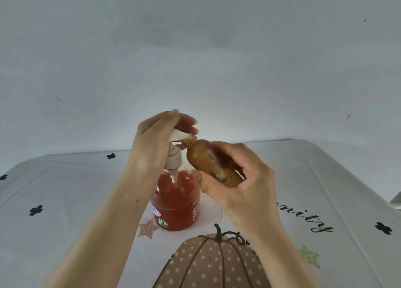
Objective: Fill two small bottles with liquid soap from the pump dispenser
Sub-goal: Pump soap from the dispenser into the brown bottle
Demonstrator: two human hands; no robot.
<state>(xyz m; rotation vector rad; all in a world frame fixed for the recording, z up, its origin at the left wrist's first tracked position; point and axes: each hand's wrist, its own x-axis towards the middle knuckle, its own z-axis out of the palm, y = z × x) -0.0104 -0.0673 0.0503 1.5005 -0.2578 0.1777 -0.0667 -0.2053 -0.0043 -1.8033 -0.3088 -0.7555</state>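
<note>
Your small bottle is brown and see-through, with a ridged neck and no cap on. It is up in the air, tipped so its mouth points to 10 o'clock and touches the white spout. Your right hand wraps its fingers and thumb round the bottle's lower half. The bottle looks golden-brown inside; how full it is, you cannot tell.

Your left hand has its fingers bent over the pump head, at 9 o'clock from the small bottle.

The pump dispenser is clear and mostly full of red-orange soap. It stands on the tablecloth, at 12 o'clock from the spotted pumpkin picture.
</note>
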